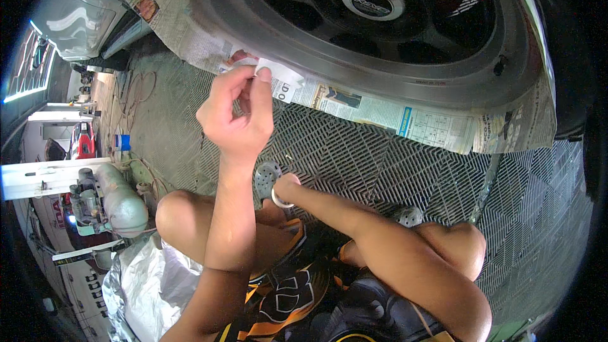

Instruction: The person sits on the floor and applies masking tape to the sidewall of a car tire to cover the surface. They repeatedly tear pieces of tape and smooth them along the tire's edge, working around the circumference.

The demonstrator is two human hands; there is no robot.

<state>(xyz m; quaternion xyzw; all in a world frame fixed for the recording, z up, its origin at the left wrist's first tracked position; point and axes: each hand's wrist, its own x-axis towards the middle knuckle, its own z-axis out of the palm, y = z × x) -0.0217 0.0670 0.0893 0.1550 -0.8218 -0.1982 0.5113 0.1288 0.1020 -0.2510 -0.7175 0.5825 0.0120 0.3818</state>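
A dark multi-spoke wheel (405,31) with a dull grey outer lip fills the upper view. Newspaper (367,113) is tucked around its edge and hangs below it. My left hand (237,111) is raised to the newspaper's lower left stretch, thumb and fingertips pinched on a small white piece of paper (278,74) with a jagged edge. Lower down, between my knees, my right hand (288,185) is closed on a pale roll of tape (282,199). Part of that roll is hidden by the hand.
Ridged dark matting (342,152) covers the floor under me. A perforated grey clog (267,177) shows beside the tape. On the left stand a silver air compressor tank (123,199), crumpled silver sheeting (155,282) and a blue container (121,143). A grey car panel (79,22) is farther back.
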